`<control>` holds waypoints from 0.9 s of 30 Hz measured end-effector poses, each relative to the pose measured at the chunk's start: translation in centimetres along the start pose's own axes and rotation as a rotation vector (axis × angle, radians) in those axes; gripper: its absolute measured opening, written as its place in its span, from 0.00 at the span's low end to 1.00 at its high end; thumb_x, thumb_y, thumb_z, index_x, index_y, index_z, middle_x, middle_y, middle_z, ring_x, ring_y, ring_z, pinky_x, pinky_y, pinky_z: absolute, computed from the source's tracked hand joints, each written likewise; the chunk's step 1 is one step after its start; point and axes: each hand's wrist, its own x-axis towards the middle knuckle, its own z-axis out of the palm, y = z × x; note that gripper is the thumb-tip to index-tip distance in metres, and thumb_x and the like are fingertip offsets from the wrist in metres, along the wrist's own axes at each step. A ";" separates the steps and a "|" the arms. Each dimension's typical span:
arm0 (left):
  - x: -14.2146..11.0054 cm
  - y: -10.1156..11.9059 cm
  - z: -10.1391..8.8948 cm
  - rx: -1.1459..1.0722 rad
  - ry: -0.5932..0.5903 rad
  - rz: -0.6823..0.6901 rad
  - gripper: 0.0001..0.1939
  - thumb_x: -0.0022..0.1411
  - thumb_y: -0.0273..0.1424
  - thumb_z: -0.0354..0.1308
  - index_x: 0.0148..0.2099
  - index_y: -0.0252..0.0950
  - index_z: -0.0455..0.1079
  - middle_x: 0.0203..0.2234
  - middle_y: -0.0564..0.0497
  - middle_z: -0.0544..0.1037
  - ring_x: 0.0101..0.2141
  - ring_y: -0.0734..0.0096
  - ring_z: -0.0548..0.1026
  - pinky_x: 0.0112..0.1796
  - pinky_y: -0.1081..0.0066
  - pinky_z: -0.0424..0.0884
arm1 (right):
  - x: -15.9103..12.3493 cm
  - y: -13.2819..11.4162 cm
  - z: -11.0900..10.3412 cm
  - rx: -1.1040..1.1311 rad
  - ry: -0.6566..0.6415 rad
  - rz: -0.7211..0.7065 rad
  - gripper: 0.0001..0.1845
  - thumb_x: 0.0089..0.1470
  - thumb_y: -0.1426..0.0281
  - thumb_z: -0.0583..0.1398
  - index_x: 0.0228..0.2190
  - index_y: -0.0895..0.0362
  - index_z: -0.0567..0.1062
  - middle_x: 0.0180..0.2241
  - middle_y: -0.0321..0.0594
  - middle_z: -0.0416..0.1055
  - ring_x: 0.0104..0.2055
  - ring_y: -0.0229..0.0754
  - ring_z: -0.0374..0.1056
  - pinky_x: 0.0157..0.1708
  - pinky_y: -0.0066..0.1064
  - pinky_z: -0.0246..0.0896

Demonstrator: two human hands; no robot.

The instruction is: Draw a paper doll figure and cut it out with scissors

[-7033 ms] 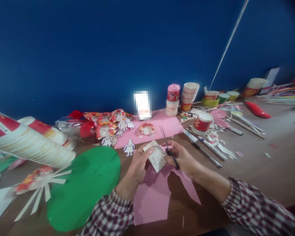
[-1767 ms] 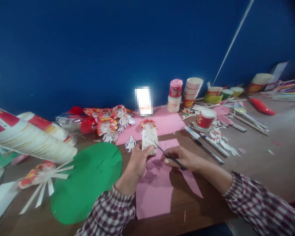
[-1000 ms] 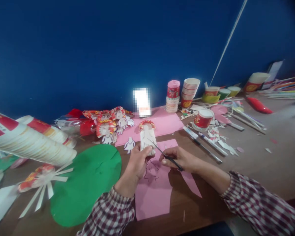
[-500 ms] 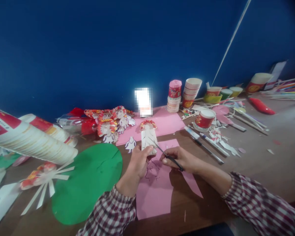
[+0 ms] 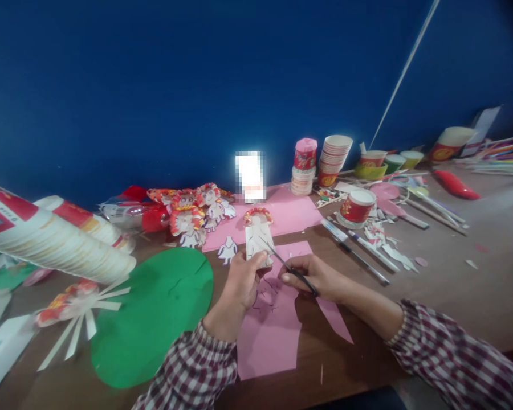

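Observation:
My left hand (image 5: 241, 280) is closed on the lower end of a white paper piece (image 5: 257, 242) with a drawn figure, held upright over the table. My right hand (image 5: 314, 277) grips dark scissors (image 5: 287, 266), whose blades point up and left and meet the paper's right edge. Under both hands lies a pink paper sheet (image 5: 268, 336) with cut-out gaps and pen lines.
A large green paper disc (image 5: 151, 316) lies left of my hands. Stacked paper cups (image 5: 51, 242) lie on their side at far left. Cut-out paper dolls (image 5: 192, 213), another pink sheet (image 5: 284, 213), cup stacks (image 5: 333, 159), a red cup (image 5: 357, 208) and pens (image 5: 354, 250) crowd the back.
Seven seconds ago the paper was tilted flat between my hands with the scissors upright; now it stands upright with the blades at its edge. Over the last second almost nothing moved.

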 end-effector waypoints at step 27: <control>-0.4 0.0 0.3 -0.073 0.003 0.006 0.10 0.41 0.26 0.63 0.27 0.32 0.66 0.19 0.55 0.70 0.22 0.77 0.69 0.27 0.73 0.67 | 0.1 -0.1 0.6 -0.018 0.078 -0.037 0.20 0.48 0.55 0.61 0.25 0.61 0.71 0.16 0.29 0.56 0.19 0.30 0.50 0.17 0.22 0.42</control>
